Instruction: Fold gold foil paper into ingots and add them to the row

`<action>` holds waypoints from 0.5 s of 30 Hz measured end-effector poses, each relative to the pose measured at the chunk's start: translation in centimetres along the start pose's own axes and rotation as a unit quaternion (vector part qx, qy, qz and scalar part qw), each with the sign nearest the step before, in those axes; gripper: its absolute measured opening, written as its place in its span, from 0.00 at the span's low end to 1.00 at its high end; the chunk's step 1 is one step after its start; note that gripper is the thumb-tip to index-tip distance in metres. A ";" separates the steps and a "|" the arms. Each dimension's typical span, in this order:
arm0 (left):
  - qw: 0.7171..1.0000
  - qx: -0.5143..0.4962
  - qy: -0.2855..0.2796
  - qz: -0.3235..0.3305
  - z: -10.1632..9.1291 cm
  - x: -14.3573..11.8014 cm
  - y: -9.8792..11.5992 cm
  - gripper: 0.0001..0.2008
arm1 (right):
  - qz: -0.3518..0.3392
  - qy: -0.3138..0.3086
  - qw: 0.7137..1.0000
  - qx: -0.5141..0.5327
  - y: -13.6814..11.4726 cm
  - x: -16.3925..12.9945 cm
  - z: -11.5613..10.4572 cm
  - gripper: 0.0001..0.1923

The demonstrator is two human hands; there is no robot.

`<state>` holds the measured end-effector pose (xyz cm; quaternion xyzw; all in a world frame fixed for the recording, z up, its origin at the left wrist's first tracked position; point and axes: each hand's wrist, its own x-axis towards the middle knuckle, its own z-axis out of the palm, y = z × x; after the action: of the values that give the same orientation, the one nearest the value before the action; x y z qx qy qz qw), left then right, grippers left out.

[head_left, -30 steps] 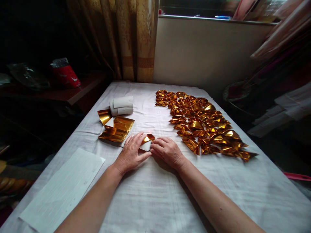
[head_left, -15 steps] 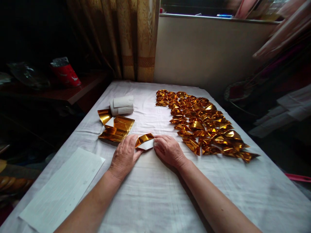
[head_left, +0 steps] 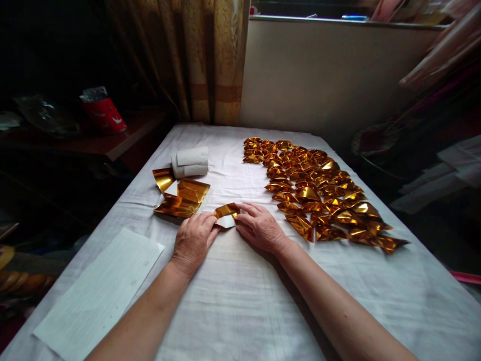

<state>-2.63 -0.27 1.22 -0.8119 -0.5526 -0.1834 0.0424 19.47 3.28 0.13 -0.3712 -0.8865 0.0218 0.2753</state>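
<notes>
Between both hands lies a small gold foil paper point(head_left: 226, 211), gold on top and white underneath, partly folded on the white cloth of the table point(head_left: 240, 301). My left hand point(head_left: 193, 239) presses its left edge with the fingertips. My right hand point(head_left: 259, 225) pinches its right side. A loose stack of unfolded gold sheets point(head_left: 181, 198) lies just left of my hands. Many folded gold pieces point(head_left: 315, 190) are laid out in rows on the right half of the table.
Rolled white paper point(head_left: 190, 162) sits behind the gold sheets. A lined white sheet point(head_left: 99, 293) lies at the near left. A red container point(head_left: 103, 111) stands on a dark side shelf at left. Curtain and wall close the far edge; clutter stands to the right.
Both hands have shifted slightly away from me with the gold paper, and the paper is folded smaller, with less of its white side showing.
</notes>
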 end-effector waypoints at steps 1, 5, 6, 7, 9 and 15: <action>1.000 -0.004 -0.001 0.002 0.1 0.1 0.0 0.06 | -0.004 -0.005 1.000 0.005 0.1 0.1 0.0 0.07; 1.000 -0.017 -0.004 0.002 0.4 0.3 -0.2 0.09 | -0.012 -0.010 1.000 0.021 0.3 0.6 0.0 0.07; 1.000 -0.021 -0.002 -0.001 0.5 0.3 -0.2 0.10 | -0.011 -0.011 1.000 0.024 0.3 0.7 0.1 0.06; 1.000 -0.022 0.000 -0.005 0.6 0.3 -0.3 0.12 | -0.009 -0.012 1.000 0.025 0.4 0.8 0.1 0.06; 1.000 -0.023 0.002 -0.009 0.8 0.3 -0.3 0.15 | -0.006 -0.013 1.000 0.026 0.4 1.0 0.2 0.06; 1.000 -0.010 -0.026 -0.006 0.6 0.8 -0.3 0.21 | -0.011 -0.001 1.000 -0.001 0.6 1.6 0.8 0.07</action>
<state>-2.47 0.70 0.85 -0.8137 -0.5561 -0.1682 0.0187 18.55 4.92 0.07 -0.3614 -0.8909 0.0184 0.2743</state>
